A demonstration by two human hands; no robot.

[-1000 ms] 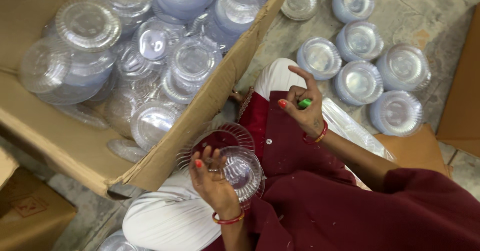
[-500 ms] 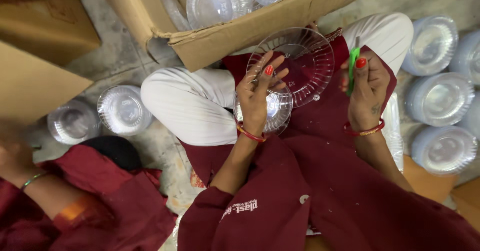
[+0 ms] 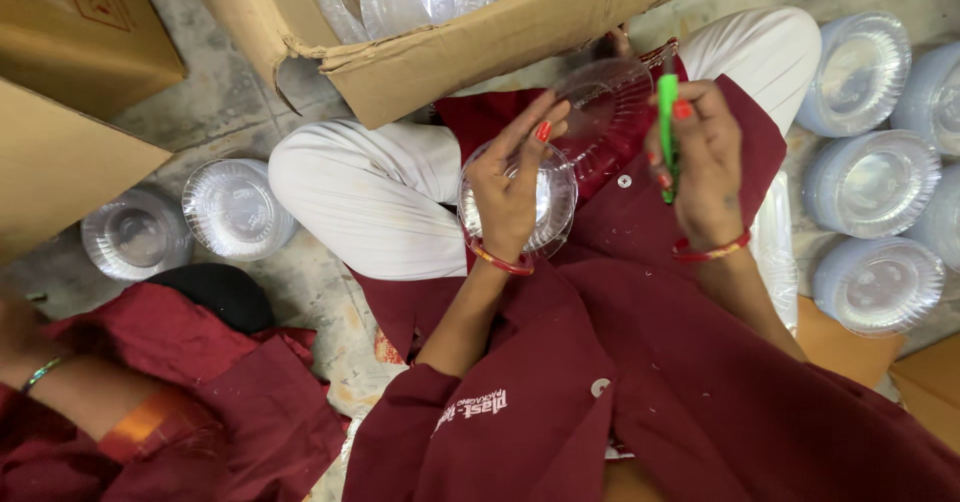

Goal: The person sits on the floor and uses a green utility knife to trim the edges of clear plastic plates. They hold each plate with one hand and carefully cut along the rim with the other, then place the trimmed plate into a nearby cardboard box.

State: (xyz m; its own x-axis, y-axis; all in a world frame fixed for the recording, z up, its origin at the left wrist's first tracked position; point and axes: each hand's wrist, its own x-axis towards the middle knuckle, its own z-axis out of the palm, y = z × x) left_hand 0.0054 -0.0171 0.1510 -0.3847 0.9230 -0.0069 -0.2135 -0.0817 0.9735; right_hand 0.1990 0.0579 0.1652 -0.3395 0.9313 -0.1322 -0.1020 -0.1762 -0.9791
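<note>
A clear plastic bowl [image 3: 520,197] is gripped in the left hand [image 3: 510,187] above the lap, and a clear lid [image 3: 605,112] is held tilted just beyond it. A green pen [image 3: 667,132] is pinched upright in the right hand [image 3: 700,162], beside the lid. A cardboard box [image 3: 450,47] of clear containers is seen ahead of the knees. Stacks of lidded bowls [image 3: 870,192] are set on the floor at the right. Another person's sleeve [image 3: 200,402] is seen at lower left.
</note>
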